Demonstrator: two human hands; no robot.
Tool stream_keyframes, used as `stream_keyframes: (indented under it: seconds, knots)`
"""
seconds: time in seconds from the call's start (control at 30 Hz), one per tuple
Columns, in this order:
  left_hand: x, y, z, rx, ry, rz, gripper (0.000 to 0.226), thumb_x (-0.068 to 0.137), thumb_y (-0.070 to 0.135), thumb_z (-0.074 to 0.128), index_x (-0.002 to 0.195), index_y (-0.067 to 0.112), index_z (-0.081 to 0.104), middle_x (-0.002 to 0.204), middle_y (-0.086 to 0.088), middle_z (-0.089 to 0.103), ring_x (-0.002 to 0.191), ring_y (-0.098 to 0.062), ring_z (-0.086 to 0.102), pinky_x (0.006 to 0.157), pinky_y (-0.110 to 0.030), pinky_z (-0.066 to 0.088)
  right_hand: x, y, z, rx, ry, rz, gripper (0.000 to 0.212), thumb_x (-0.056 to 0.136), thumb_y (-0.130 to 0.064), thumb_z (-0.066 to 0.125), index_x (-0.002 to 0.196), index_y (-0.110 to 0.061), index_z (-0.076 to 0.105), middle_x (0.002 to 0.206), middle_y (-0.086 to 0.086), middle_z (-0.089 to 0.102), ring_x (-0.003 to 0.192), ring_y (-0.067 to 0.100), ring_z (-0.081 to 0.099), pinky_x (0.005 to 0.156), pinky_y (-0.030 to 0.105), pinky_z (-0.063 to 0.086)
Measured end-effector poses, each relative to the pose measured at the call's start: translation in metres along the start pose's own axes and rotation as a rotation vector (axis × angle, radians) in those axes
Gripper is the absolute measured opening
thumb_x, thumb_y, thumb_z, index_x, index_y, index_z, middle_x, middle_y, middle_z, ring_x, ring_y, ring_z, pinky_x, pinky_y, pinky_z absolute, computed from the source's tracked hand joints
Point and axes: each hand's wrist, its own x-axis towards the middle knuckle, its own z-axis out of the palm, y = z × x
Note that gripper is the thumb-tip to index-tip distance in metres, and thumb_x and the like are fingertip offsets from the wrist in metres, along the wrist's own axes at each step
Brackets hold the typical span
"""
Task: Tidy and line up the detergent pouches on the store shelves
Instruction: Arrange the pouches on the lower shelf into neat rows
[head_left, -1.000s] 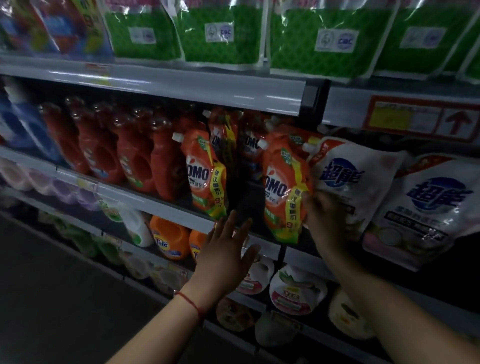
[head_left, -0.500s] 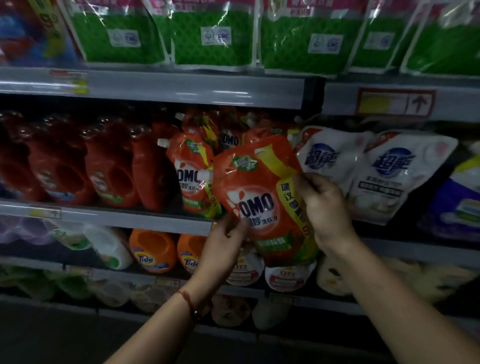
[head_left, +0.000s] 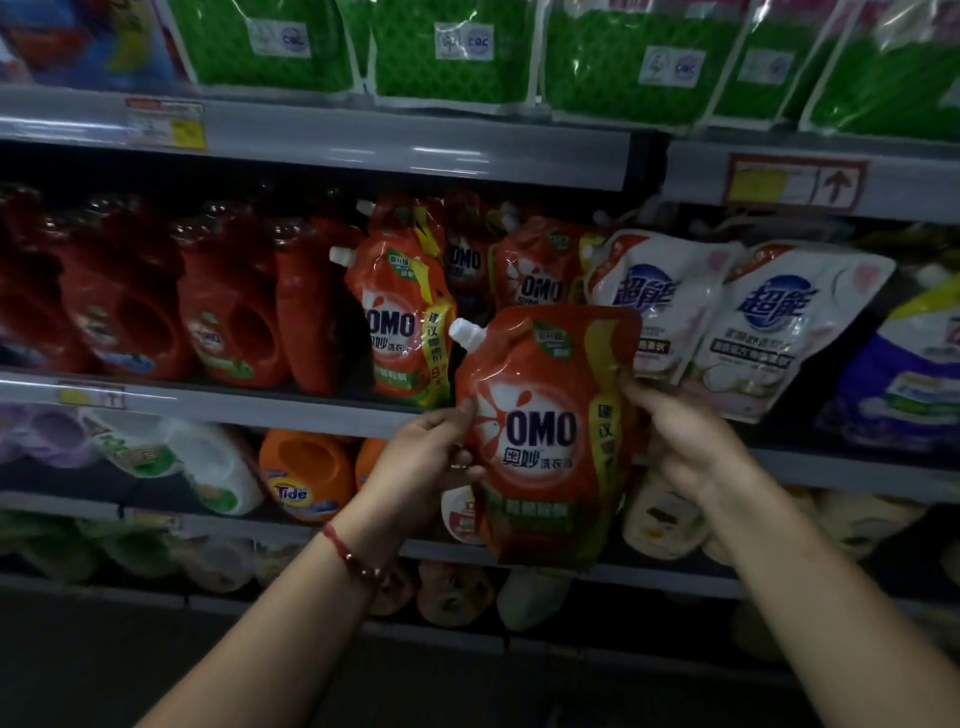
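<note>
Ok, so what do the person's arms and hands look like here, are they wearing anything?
Both forearms are bare, with no sleeves or gloves in view. The left wrist carries a thin red cord bracelet with small beads. The left hand and the right hand show no watch; rings cannot be made out.

Two hands: the left hand (head_left: 431, 457) and the right hand (head_left: 685, 441), both on one held OMO pouch (head_left: 545, 436). Three more OMO pouches (head_left: 400, 322) show on the middle shelf (head_left: 218, 402); any behind are too dark to count. Two white pouches (head_left: 660, 301) stand right of them. About four red bottles (head_left: 228, 317) fill its left end. Five green packs (head_left: 452, 52) line the top shelf (head_left: 415, 150). Two orange Tide bottles (head_left: 306, 475) sit below.
</note>
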Motion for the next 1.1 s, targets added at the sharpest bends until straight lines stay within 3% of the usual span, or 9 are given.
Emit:
stream_keyframes:
  seconds: [0.17,0.27,0.4,0.6,0.73,0.83,0.9,1.0,1.1]
  knots:
    - [0.014,-0.002,-0.003,-0.169,0.044,-0.046,0.020,0.093,0.023,0.065,0.104,0.006,0.067,0.100,-0.010,0.069,0.077,-0.017,0.072,0.064,-0.029,0.061,0.007,0.006,-0.001,0.045,0.007,0.040,0.021,0.095,-0.022,0.059,0.114,-0.024,0.066,0.112,0.003,0.072,0.101,0.022,0.068,0.089,0.046,0.053]
    - [0.020,0.005,0.003,-0.214,0.033,0.012,0.010,0.095,0.017,0.063,0.100,0.009,0.068,0.092,-0.005,0.077,0.080,-0.014,0.075,0.076,-0.032,0.062,0.019,0.005,-0.002,0.060,0.055,0.010,0.015,0.095,-0.018,0.060,0.107,-0.023,0.067,0.110,0.003,0.073,0.097,0.019,0.069,0.084,0.040,0.055]
    - [0.038,0.022,0.016,-0.214,0.030,0.101,0.012,0.098,0.014,0.059,0.089,0.009,0.066,0.072,0.000,0.074,0.067,-0.009,0.072,0.075,-0.032,0.062,0.039,-0.008,-0.002,0.023,0.102,-0.078,0.019,0.095,-0.026,0.061,0.111,-0.019,0.068,0.111,0.001,0.073,0.104,0.020,0.067,0.092,0.037,0.053]
    - [0.082,0.035,0.031,-0.182,0.016,0.228,0.014,0.097,0.019,0.061,0.087,0.010,0.066,0.086,-0.006,0.072,0.083,-0.017,0.070,0.087,-0.036,0.060,0.070,-0.024,-0.004,0.059,0.078,-0.159,0.021,0.098,-0.033,0.056,0.109,-0.018,0.067,0.101,0.000,0.075,0.091,0.015,0.072,0.063,0.026,0.055]
    - [0.109,0.025,0.035,-0.154,0.074,0.288,0.014,0.098,0.021,0.061,0.089,0.011,0.067,0.088,-0.007,0.069,0.088,-0.020,0.066,0.087,-0.035,0.059,0.096,-0.023,-0.005,0.007,0.108,-0.157,0.016,0.097,-0.039,0.056,0.100,-0.028,0.067,0.101,-0.004,0.073,0.093,0.013,0.070,0.060,0.025,0.053]
    - [0.112,0.004,0.035,-0.083,0.085,0.375,0.020,0.101,0.017,0.055,0.107,0.003,0.068,0.105,-0.009,0.072,0.103,-0.025,0.066,0.089,-0.032,0.058,0.110,-0.004,-0.009,-0.089,0.084,-0.131,0.028,0.098,-0.041,0.053,0.114,-0.022,0.066,0.105,0.000,0.073,0.095,0.017,0.070,0.066,0.030,0.056]
    - [0.106,-0.010,0.034,0.058,0.079,0.497,0.025,0.102,0.013,0.052,0.123,0.008,0.066,0.113,0.001,0.074,0.110,-0.016,0.068,0.088,-0.025,0.056,0.113,0.006,-0.013,-0.100,0.061,-0.147,0.032,0.100,-0.037,0.052,0.120,-0.017,0.065,0.109,0.004,0.073,0.095,0.017,0.071,0.069,0.030,0.058]
    - [0.094,-0.033,0.035,0.502,0.094,0.650,0.035,0.103,0.008,0.051,0.128,0.032,0.055,0.124,0.021,0.064,0.115,0.001,0.060,0.087,-0.006,0.046,0.114,0.009,-0.018,-0.129,0.031,-0.231,0.023,0.102,-0.025,0.049,0.115,-0.014,0.064,0.101,-0.003,0.070,0.090,0.005,0.068,0.055,0.013,0.052]
    - [0.089,-0.071,0.027,1.088,0.178,0.746,0.053,0.101,0.015,0.054,0.144,0.039,0.037,0.150,0.015,0.037,0.137,-0.007,0.036,0.105,-0.006,0.031,0.099,0.031,-0.027,-0.337,-0.016,-0.415,0.019,0.100,-0.023,0.052,0.117,-0.031,0.057,0.108,-0.019,0.063,0.094,-0.017,0.060,0.067,0.004,0.047]
